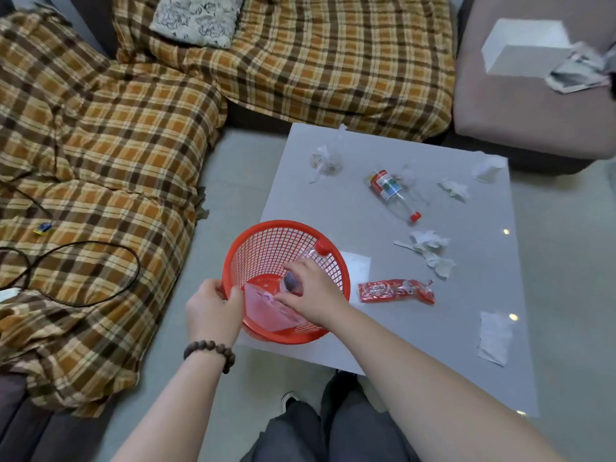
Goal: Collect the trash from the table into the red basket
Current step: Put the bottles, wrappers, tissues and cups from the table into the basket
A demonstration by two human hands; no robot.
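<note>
Inside red basket (266, 248), right hand (311, 291) fingers (286, 296) pinch clear bottle (300, 271)

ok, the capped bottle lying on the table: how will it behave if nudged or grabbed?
The plastic bottle lies on its side on the smooth table, so a nudge would probably roll it. It looks clear and empty, so likely light. The thin wall may dent under a firm squeeze.

Red mesh basket (266, 248) tilts at the table's (366, 201) corner, holding a clear bottle (308, 261).
</note>
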